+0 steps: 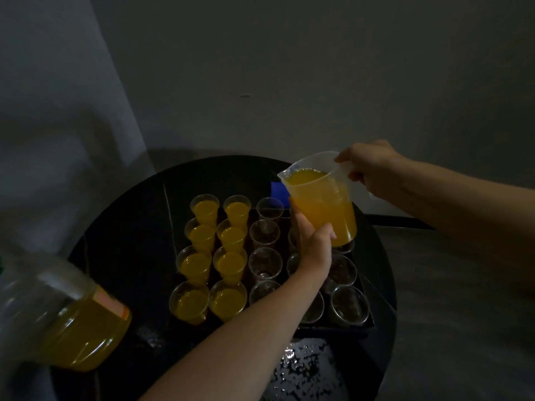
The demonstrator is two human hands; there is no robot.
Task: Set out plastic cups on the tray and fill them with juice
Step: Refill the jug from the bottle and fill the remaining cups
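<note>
Bottle [72,328] aside, left hand [314,244] wraps the jug [327,204] side, right hand [373,169] grips its handle [345,167].

My left forearm, bare, reaches in from the lower edge. My left hand [314,247] cups the lower side of the clear plastic measuring jug of orange juice [327,206], fingers up its far flank and thumb across the near face. My right arm comes in from the right. My right hand [373,169] grips the jug's handle, above the left hand.
</note>
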